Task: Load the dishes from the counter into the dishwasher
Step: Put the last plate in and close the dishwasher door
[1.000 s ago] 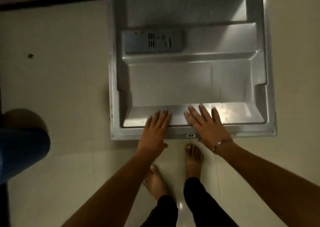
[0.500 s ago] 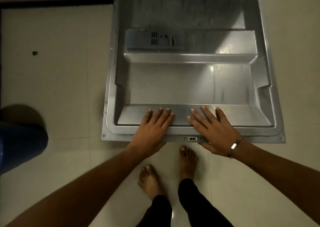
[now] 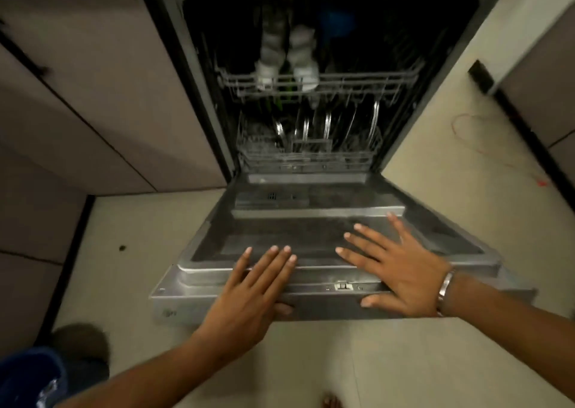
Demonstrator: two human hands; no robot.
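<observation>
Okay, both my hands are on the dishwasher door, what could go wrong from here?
Both thumbs curl under the door edge: the left hand and right hand could get pinched if it swings up. The racks already hold plates, so they may rattle if it slams.

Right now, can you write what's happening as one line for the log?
door: dishwasher door open | left hand flat on front edge | right hand flat on front edge | racks: lower rack holds plates
</observation>
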